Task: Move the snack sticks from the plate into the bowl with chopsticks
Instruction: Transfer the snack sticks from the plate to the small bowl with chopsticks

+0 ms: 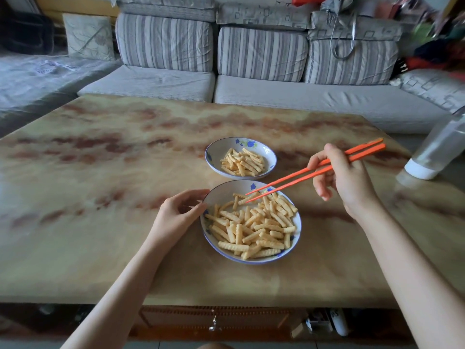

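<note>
Right grip (344, 177): curled round chopsticks (314, 172), tips narrow.
Snack stick (249, 199): between tips, possibly pinched; axis along chopsticks, at plate (221, 195) far rim.
Bowl (219, 147): just beyond, toward counter (100, 172) far edge.
Left grip (181, 212): holds plate's left rim.

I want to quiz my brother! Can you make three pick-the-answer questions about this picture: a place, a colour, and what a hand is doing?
1. Where are the tips of the chopsticks?
A) over the near dish
B) on the floor
C) inside a cup

2. What colour are the chopsticks?
A) blue
B) orange
C) white

3. What is the left hand doing?
A) waving
B) holding a spoon
C) holding the near dish's rim

Answers: 1 A, the tips hang over its snack sticks; 2 B, both are bright orange; 3 C, its fingers curve around the rim.
</note>
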